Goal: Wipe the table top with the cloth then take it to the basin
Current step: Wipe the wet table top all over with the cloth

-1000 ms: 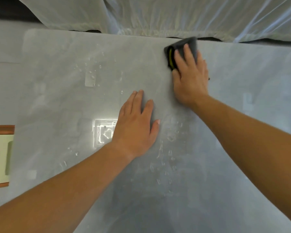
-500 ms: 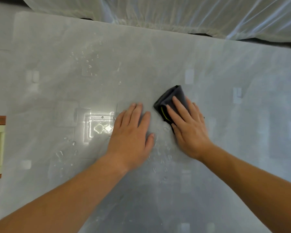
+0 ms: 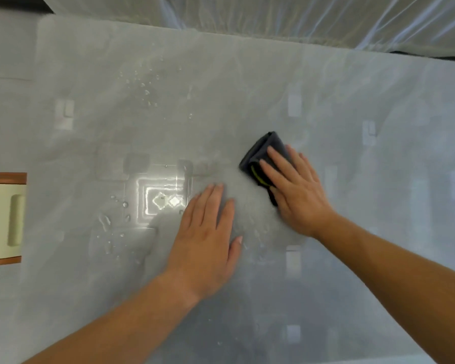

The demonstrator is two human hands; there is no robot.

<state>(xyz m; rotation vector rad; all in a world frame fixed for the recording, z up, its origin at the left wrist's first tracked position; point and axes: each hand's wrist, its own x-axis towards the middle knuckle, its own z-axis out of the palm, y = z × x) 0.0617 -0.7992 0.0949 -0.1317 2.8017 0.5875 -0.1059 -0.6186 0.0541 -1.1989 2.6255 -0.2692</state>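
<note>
A folded dark grey cloth point(image 3: 258, 153) with a yellow-green edge lies on the glossy pale grey table top point(image 3: 247, 82), near its middle. My right hand point(image 3: 297, 190) presses flat on the cloth with straight fingers and covers its near half. Just left of it, my left hand point(image 3: 208, 232) rests flat on the bare table with straight fingers. Water droplets point(image 3: 142, 88) dot the far left part of the table, and more lie beside my left hand.
White sheer fabric point(image 3: 273, 17) hangs along the table's far edge. A cream chair seat with a brown wooden frame point(image 3: 3, 219) shows at the left edge, beyond the table's left side. A bright ceiling light reflects point(image 3: 163, 198) in the table.
My right hand has drawn the cloth from the table's far edge back toward me to the middle, then held near there. My left hand has stayed flat on the table.
</note>
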